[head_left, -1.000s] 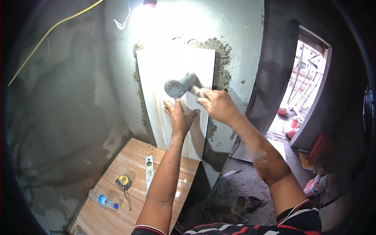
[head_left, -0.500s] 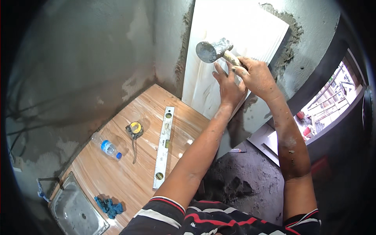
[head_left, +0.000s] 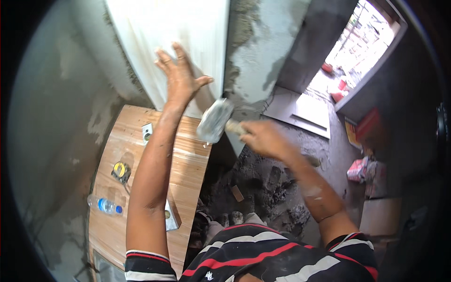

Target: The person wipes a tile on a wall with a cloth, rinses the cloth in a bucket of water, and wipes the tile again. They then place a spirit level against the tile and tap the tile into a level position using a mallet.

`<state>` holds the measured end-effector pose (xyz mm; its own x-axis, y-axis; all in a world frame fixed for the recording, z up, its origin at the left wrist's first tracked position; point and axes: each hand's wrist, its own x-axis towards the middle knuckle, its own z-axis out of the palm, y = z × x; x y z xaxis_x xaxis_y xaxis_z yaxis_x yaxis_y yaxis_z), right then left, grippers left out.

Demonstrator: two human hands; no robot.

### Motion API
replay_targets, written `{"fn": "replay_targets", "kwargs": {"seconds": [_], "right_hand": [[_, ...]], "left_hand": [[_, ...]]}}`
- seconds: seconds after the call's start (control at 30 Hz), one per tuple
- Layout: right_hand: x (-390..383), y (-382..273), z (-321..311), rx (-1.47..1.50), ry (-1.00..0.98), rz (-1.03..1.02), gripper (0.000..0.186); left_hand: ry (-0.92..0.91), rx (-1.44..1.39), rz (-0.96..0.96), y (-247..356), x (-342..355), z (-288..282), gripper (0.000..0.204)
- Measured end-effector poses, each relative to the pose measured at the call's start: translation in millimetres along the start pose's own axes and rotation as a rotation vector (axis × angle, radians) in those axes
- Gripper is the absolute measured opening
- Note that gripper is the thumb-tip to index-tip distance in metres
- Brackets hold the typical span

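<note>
1. Low and left of the white tile (head_left: 171, 23), a clear bottle (head_left: 105, 206) with a blue cap, on its side on the desk (head_left: 188, 164).
2. Also below and left of the tile, a black and yellow tape measure (head_left: 120, 171).
3. Below the tile, a silver level (head_left: 147, 134), partly hidden by the left arm.
4. Low on the tile, the left hand (head_left: 182, 84): fingers spread wide, thumb out toward the tile's right edge, nothing in grip. Nearer to the tile than the other hand.
5. Up and ahead of both hands, against the wall, the tile itself: long side up and down, low end by the desk, top out of view.
6. By the tile's lower right corner, the big gray head of a mallet (head_left: 215, 120). Cannot tell how far in front.
7. Below and right of the tile, well apart, the right hand (head_left: 263, 137): fingers curled tight around the mallet's handle.
8. Farther right of the tile, a pale panel (head_left: 290, 107), low down.
</note>
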<state>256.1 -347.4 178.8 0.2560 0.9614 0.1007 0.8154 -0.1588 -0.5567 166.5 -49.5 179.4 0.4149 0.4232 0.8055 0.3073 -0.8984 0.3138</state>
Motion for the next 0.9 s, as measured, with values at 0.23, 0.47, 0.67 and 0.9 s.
{"fn": "replay_targets", "kwargs": {"seconds": [0.23, 0.47, 0.67, 0.9], "right_hand": [[-1.2, 47.8, 141.9, 0.025, -0.094, 0.106, 0.027], [32.6, 34.0, 163.2, 0.124, -0.117, 0.073, 0.028], [77.7, 60.0, 160.9, 0.054, -0.056, 0.110, 0.025], [84.7, 52.2, 148.2, -0.004, -0.110, 0.066, 0.029]], "left_hand": [[-0.100, -0.031, -0.043, 13.2, -3.4, -0.5, 0.153], [-0.098, 0.048, 0.024, -0.2, -6.4, -4.3, 0.153], [-0.159, 0.053, -0.064, 12.8, -1.8, -0.7, 0.152], [-0.094, 0.018, 0.002, 3.4, -7.0, -6.4, 0.154]]}}
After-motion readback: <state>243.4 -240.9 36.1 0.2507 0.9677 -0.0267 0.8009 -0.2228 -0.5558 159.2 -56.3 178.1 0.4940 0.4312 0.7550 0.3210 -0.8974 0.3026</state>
